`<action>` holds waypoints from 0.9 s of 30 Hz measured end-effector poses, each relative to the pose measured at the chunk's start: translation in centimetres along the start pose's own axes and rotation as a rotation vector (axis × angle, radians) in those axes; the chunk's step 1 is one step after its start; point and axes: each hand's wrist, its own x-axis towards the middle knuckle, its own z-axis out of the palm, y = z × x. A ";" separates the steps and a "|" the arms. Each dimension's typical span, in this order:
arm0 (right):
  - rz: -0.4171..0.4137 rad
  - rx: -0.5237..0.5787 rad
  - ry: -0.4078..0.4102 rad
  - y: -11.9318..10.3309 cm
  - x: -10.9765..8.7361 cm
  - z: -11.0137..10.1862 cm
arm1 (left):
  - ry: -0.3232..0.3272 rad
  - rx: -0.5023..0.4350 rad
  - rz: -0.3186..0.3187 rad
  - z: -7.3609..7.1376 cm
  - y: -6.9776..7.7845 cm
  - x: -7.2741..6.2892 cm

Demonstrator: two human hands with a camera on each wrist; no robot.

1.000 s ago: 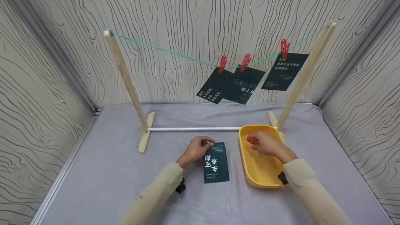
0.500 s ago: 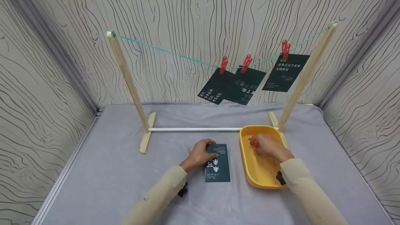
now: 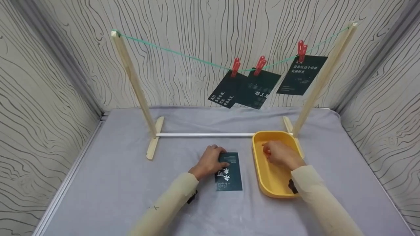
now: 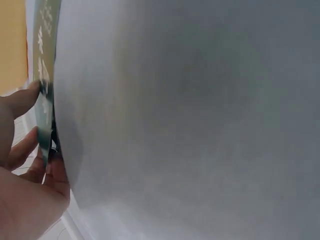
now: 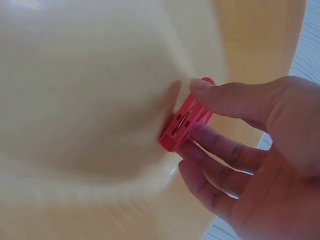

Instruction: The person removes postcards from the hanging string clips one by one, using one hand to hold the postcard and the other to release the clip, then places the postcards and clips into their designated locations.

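Note:
In the head view, a dark green card (image 3: 230,178) with white writing lies on the grey cloth. My left hand (image 3: 210,162) grips its upper left part, the thumb over the printed face and the fingers at its edge. The left wrist view shows the card (image 4: 44,55) edge-on between thumb and fingers. Inside the yellow tray (image 3: 272,191), my right hand (image 3: 279,154) pinches a red clothespin. Seen from the right wrist, this clothespin (image 5: 185,120) sits between thumb and fingertips, its metal spring showing, close to the tray's surface.
A wooden stand with a left post (image 3: 133,78) and right post (image 3: 325,78) carries a green string (image 3: 177,53). Dark cards, such as the right one (image 3: 302,77), hang from it by red clothespins (image 3: 235,67). A white rod (image 3: 203,135) joins the posts low down.
My left thumb has come down from the card's top edge onto its printed face. The right hand has shifted slightly within the tray, still holding the clothespin.

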 end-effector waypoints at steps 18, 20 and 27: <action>0.075 0.053 -0.023 -0.1 -0.2 0.1 | 0.004 0.000 0.006 -0.1 0.0 -0.3; 0.058 0.046 -0.014 0.0 -0.2 0.2 | 0.007 0.006 0.012 -0.1 0.0 -0.4; 0.089 0.050 -0.015 -0.1 -0.3 0.1 | -0.003 0.006 -0.002 -0.2 0.0 -0.4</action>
